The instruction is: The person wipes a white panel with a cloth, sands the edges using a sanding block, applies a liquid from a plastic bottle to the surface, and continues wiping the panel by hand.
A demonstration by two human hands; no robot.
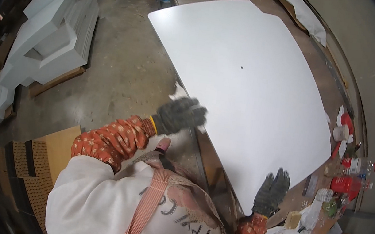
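Head view: left hand [179, 115] clamped on near-left edge of white panel [247, 92], right hand [272, 192] flat, ungripping, on near corner, steadying it on workbench [319, 68].

One view only, from a fisheye camera on the person's head, looking steeply down. It sits close above the chest and apron [152, 207], which fill the lower middle of the frame. The forearms enter from the lower edge and reach up into the centre. The white board [249, 82] on the workbench [316, 72] runs from upper middle to lower right, its straight edges bowed by the lens. The concrete floor [118, 65] takes the left and upper left. Black corners ring the picture.
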